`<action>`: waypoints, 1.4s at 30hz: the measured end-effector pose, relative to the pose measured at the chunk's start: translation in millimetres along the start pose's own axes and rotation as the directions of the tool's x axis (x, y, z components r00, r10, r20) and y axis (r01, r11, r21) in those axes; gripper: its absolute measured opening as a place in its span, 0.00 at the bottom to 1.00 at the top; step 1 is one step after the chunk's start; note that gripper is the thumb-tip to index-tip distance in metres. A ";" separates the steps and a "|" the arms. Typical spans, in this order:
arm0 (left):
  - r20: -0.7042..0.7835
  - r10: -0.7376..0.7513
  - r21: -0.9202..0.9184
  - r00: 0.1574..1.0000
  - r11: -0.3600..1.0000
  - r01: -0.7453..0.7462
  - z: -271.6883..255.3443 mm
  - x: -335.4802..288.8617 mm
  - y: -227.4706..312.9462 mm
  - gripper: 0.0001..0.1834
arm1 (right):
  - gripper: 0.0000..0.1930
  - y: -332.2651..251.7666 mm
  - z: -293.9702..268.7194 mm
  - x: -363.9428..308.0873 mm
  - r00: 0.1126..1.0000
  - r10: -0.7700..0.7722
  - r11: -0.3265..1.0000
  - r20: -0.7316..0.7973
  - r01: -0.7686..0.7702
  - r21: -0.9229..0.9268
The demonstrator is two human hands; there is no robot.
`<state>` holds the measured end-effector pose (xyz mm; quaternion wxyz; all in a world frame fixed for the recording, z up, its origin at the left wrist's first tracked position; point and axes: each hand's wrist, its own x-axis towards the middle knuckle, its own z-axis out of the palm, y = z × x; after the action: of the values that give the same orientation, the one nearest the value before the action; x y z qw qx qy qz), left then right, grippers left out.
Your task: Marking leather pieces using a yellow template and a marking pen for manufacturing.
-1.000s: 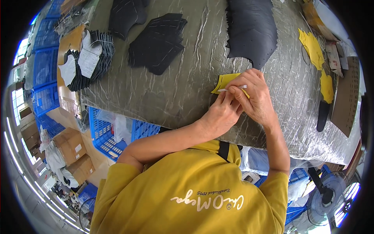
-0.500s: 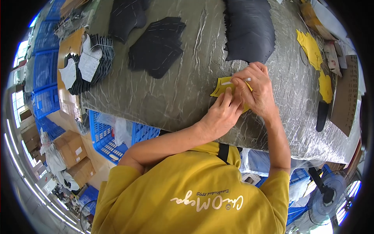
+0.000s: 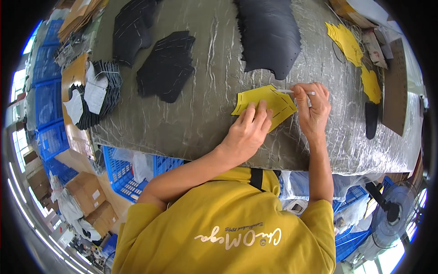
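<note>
Surface: counter under a creased, shiny grey-green covering. At its far side, an overlapping row of black cut pieces; to the left, two black groups with pale dashes and a tied bundle. To the right, yellow shapes and a cardboard sheet.

Room: blue crates and cardboard boxes to the left; fan lower right.

Yellow template, slotted along its edges, lies on the counter between the hands.

Left hand: fingers extended, slightly apart, tips resting on the template. Right hand: thumb and fingers pinch a white pen, its end at the template's upper right edge; contact cannot be told.
</note>
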<state>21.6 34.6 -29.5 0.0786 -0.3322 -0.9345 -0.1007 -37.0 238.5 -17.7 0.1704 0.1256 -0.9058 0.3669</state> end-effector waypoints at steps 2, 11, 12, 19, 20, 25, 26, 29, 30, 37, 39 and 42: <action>0.005 -0.004 0.005 1.000 1.000 0.004 0.0 0.6 -0.7 0.26 | 0.04 0.7 0.7 -2.6 1.000 0.008 1.000 -0.010 -0.008 -0.001; 0.059 -0.005 -0.044 0.998 0.999 0.008 -4.0 2.9 -1.6 0.30 | 0.03 2.8 -12.8 -14.3 0.997 -0.077 0.993 0.003 0.077 -0.086; 0.072 -0.014 -0.050 0.997 0.999 0.018 -4.8 3.0 -1.7 0.31 | 0.03 3.9 -18.6 -18.8 0.997 -0.074 0.993 0.001 0.074 -0.088; 0.051 0.000 -0.102 0.999 0.995 0.005 -4.7 4.0 -4.2 0.30 | 0.03 4.7 -49.0 -41.9 0.999 -0.046 0.981 0.028 0.050 -0.186; 0.053 -0.003 -0.116 0.999 0.993 0.010 -5.3 4.5 -4.5 0.30 | 0.03 4.0 -50.8 -41.9 0.998 -0.044 0.978 0.041 0.051 -0.200; 0.103 -0.041 -0.200 0.994 0.978 0.061 -14.2 9.8 -6.3 0.28 | 0.02 -6.4 -48.6 -42.9 0.998 -0.043 0.974 0.046 0.052 -0.220; 0.133 -0.061 -0.232 0.989 0.968 0.091 -16.4 11.9 -6.5 0.28 | 0.02 -10.4 -45.9 -44.6 0.998 -0.052 0.989 0.040 0.057 -0.133; 0.195 -0.071 -0.265 0.978 0.957 0.123 -22.5 17.7 -9.0 0.27 | 0.02 -23.4 -31.9 -50.3 0.998 -0.039 0.999 0.044 0.039 0.011; 0.222 -0.070 -0.266 0.973 0.955 0.129 -23.7 19.0 -9.9 0.27 | 0.02 -26.4 -26.6 -53.5 0.998 -0.025 0.998 0.060 0.021 0.067; 0.216 -0.060 -0.253 0.974 0.961 0.115 -24.8 19.7 -9.5 0.27 | 0.04 -32.3 -7.5 -60.3 0.998 -0.065 0.996 0.024 0.064 0.064; 0.209 -0.072 -0.257 0.975 0.958 0.126 -22.6 18.4 -9.5 0.28 | 0.04 -31.9 -8.4 -60.9 0.995 -0.095 0.995 0.009 0.094 0.044; 0.202 -0.058 -0.239 0.978 0.965 0.107 -23.1 18.7 -9.7 0.28 | 0.05 -27.7 -12.9 -61.7 0.995 -0.094 0.995 0.019 0.094 0.024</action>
<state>3.0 33.0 -4.5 -0.0593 -0.3084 -0.9307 -0.1874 31.7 234.6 -16.6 0.1767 0.1737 -0.8964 0.3675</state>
